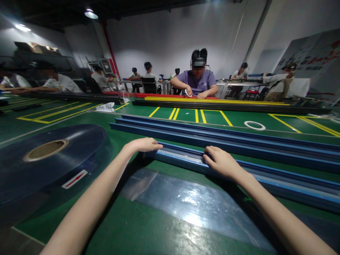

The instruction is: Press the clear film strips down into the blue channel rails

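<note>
A long blue channel profile (183, 161) lies across the green table in front of me, with a clear, shiny strip along its inside. My left hand (146, 144) is closed over the channel's left end, its fingertips on the far wall. Farther right, my right hand (219, 160) grips the same channel from above, the thumb inside the trough and the fingers bent over the far side. Its fingertips are partly hidden. Between me and the channel, a flat sheet of clear plastic film (183, 198) lies on the table, reflecting the light.
More blue profiles (212, 136) lie just behind. On the left is a big roll of clear film (79, 148) with a red-arrow label. A white tape ring (255, 125) and black and yellow profiles (228, 105) lie farther back. A co-worker (198, 79) sits opposite; others work behind.
</note>
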Tool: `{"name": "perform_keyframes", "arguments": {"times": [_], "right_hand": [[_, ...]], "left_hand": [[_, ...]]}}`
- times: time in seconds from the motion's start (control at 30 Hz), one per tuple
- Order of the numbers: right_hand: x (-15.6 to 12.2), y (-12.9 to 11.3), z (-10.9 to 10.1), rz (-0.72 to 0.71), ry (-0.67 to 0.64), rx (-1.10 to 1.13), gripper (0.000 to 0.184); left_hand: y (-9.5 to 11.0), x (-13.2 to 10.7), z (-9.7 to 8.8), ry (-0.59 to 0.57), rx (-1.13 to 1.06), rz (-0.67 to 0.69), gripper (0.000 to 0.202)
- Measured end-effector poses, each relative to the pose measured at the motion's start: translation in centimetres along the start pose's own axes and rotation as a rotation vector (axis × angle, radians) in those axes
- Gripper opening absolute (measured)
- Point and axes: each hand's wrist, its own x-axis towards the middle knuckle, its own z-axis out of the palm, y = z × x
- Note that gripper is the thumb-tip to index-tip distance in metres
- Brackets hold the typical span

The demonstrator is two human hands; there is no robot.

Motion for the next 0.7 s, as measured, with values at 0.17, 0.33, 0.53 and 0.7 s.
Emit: {"name": "perform_keyframes", "arguments": {"times": [0.17, 0.33, 0.53, 0.7], "right_hand": [[0.0, 0.0, 0.0, 0.005, 0.004, 0.002, 0.023], [0.0, 0.1, 0.1, 0.002, -0.001, -0.003, 0.023], [0.0, 0.0, 0.1, -0.004, -0.005, -0.007, 0.023], [0.0, 0.0, 0.0, -0.003, -0.004, -0.003, 0.023]], "left_hand": [[0.4, -0.1, -0.1, 0.016, 0.013, -0.028, 0.053], [0.0, -0.2, -0.4, 0.026, 0.067, -0.104, 0.053], [0.1, -1.2, -1.0, 0.197, 0.163, -0.232, 0.049], [1.9, -1.1, -0.3, 0.375, 0.184, -0.144, 0.039]]}}
